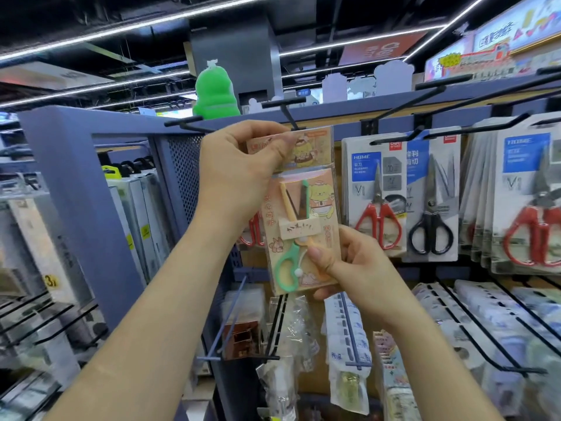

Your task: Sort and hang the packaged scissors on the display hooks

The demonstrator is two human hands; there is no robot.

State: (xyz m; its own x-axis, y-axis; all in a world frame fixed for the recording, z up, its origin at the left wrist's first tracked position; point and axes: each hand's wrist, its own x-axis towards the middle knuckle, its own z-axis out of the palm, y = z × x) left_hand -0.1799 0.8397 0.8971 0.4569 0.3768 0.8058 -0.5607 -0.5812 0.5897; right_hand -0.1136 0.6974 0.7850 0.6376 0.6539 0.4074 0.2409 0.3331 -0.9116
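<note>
I hold a cartoon-printed pack of green-and-yellow scissors (299, 214) upright in front of the display. My left hand (239, 171) pinches its top edge, right below a black display hook (288, 115). My right hand (352, 262) grips the pack's lower right corner, thumb on the front. To the right hang packs of red-handled scissors (376, 196), black-handled scissors (431, 202) and more red-handled ones (534, 208) on their own hooks. Part of another red-handled pair (253, 232) shows behind my left wrist.
A blue perforated shelf end panel (182, 171) stands left of the hooks. Lower hooks carry bagged stationery (349, 344) and other packs (485, 323). A green plush toy (215, 92) sits on top of the shelf. Long bare hooks (431, 95) jut out at upper right.
</note>
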